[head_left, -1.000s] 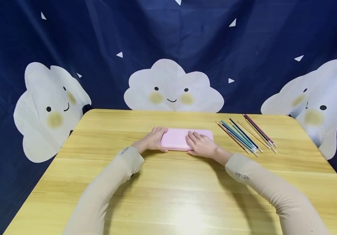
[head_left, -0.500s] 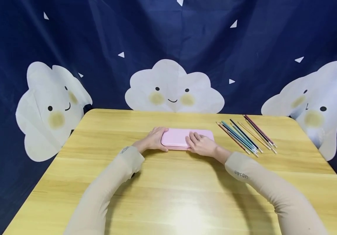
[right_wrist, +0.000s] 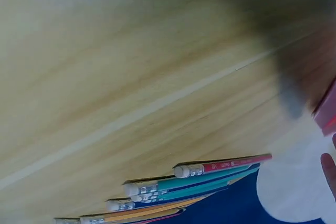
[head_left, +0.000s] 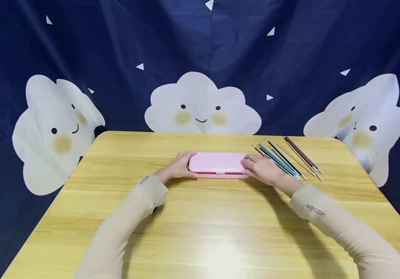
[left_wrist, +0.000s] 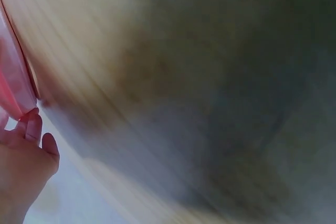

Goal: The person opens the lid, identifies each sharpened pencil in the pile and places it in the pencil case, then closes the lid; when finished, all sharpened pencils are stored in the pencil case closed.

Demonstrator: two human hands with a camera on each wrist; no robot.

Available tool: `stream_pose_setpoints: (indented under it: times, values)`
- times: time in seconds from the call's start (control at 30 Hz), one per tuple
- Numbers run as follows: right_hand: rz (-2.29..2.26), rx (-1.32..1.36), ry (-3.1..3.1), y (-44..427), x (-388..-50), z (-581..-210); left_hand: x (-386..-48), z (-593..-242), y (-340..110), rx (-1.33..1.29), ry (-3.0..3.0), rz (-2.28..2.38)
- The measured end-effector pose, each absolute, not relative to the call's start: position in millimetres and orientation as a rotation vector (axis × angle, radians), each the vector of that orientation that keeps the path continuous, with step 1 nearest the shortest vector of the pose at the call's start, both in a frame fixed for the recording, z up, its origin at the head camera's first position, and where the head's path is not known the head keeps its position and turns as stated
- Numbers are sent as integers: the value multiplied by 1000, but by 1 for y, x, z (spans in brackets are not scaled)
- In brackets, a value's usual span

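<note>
A pink case (head_left: 217,162) lies on the wooden table, its lid slightly raised along the near edge, where a dark gap shows. My left hand (head_left: 179,166) grips the case's left end, thumb at the front and fingers behind. At its right end, my right hand (head_left: 263,169) holds the lid's corner between fingers and thumb. In the left wrist view, the case (left_wrist: 16,77) appears at the left edge with my left hand (left_wrist: 26,166) touching it. Only a corner of the case (right_wrist: 328,111) and some fingertips (right_wrist: 329,169) show in the right wrist view.
Several pencils (head_left: 292,159) in blue, teal, yellow and dark red lie to the right of the case, partly behind my right hand. Their eraser ends (right_wrist: 181,171) show in the right wrist view. Behind the table (head_left: 186,224) hangs a dark blue cloth (head_left: 123,46) with white clouds.
My right hand has moved right, from the front of the case to its right end. The lid has risen a little at the near side. My left hand keeps its grip.
</note>
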State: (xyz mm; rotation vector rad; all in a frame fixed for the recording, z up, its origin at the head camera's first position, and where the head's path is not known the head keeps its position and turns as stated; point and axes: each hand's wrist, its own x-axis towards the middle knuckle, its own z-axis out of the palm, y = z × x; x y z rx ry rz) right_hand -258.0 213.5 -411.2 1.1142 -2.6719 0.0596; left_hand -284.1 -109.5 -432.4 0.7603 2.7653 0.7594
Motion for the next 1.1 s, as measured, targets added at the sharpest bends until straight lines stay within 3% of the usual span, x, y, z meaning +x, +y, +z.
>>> stream_pose_setpoints:
  times: [0.3, 0.73, 1.1]
  values:
    - [103, 1111, -2505, 220, -266, -412, -284, -433, -107, 677, 2743, 847]
    - [626, 532, -2308, 199, -298, -401, -284, -432, -110, 653, 2806, 787]
    - [476, 490, -2956, 199, -315, -410, -286, -430, -107, 635, 2821, 666]
